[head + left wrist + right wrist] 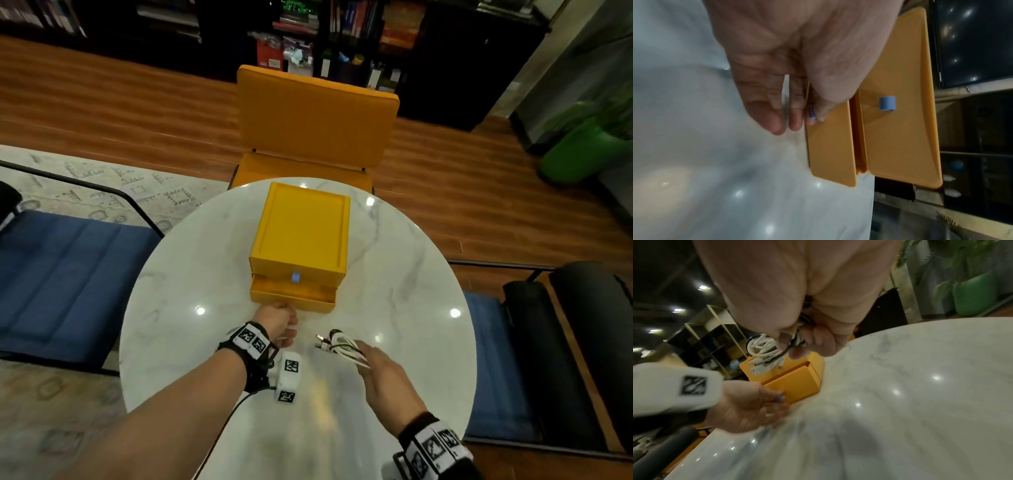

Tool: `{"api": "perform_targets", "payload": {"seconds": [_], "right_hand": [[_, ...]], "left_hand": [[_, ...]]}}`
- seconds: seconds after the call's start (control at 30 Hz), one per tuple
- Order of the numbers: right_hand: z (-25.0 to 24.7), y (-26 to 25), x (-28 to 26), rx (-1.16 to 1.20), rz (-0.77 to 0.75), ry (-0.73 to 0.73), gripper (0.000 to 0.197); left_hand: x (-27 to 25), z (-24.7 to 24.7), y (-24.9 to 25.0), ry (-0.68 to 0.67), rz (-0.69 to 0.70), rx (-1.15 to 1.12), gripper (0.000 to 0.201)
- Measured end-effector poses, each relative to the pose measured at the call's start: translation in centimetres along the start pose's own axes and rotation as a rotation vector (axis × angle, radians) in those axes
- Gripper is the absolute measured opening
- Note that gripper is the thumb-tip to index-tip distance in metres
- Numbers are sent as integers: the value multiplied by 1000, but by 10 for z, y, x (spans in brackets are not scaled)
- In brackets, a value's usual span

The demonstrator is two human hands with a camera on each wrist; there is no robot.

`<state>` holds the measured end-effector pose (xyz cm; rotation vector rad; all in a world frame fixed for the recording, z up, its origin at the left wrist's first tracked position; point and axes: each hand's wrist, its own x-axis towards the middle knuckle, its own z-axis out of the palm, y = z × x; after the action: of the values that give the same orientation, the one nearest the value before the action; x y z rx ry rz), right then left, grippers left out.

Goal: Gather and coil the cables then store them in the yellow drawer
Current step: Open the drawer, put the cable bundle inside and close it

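A yellow drawer box (301, 229) stands in the middle of the round marble table (191, 274). Its lower drawer (291, 296) is pulled partly out. My left hand (279, 317) pinches the small blue knob (812, 113) on that drawer's front (830, 142), and the right wrist view shows the same pinch on the knob (779, 398). The upper drawer's blue knob (887, 103) is free. My right hand (380, 370) grips a coiled bundle of white and black cables (337, 342) (766, 353), held a little above the table, right of the drawer front.
An orange chair (315, 126) stands behind the table. Blue cushioned seats (65, 274) sit to the left and right. A green planter (582, 150) is at the far right, and dark bookshelves (308, 34) line the back wall.
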<state>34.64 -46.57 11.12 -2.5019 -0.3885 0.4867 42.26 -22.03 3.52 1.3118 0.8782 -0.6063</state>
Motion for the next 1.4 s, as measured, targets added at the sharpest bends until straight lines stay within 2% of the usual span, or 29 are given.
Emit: {"api": "perform_targets", "payload": {"seconds": [0.13, 0.23, 0.3, 0.37, 0.47, 0.57, 0.63, 0.73, 0.83, 0.97, 1.17, 1.3, 1.4], "right_hand": [[1, -32, 68, -65, -94, -22, 48], [21, -54, 118, -236, -122, -148, 53], [35, -62, 140, -344, -133, -227, 49], [46, -65, 151, -432, -135, -332, 47], [54, -62, 155, -529, -159, -480, 55], [56, -57, 156, -566, -191, -564, 62], [55, -54, 157, -580, -203, -586, 63], [53, -55, 158, -609, -196, -583, 65], [52, -58, 157, -621, -171, -576, 63], [53, -56, 151, -647, -240, -520, 54], [59, -56, 152, -563, -198, -406, 38], [65, -57, 159, -402, -223, -382, 30], [67, -57, 159, -341, -244, -286, 25]], "left_hand": [[-31, -9, -32, 12, 15, 55, 17], [-45, -14, -46, 10, 13, 51, 18], [-50, -19, -51, 2, 16, 72, 18], [-51, -25, -53, -7, 41, 103, 22], [-50, -32, -54, -31, 71, 146, 25], [-51, -36, -52, -97, 68, 181, 25], [-53, -37, -47, -132, 32, 142, 38], [-56, -36, -40, -115, -35, 69, 55], [-53, -37, -40, -91, -9, 82, 57], [-51, -38, -41, -91, 13, 87, 57], [-52, -37, -42, -81, 25, 107, 58], [-51, -39, -44, -69, 36, 122, 59], [-53, -40, -42, -72, 34, 153, 60]]}}
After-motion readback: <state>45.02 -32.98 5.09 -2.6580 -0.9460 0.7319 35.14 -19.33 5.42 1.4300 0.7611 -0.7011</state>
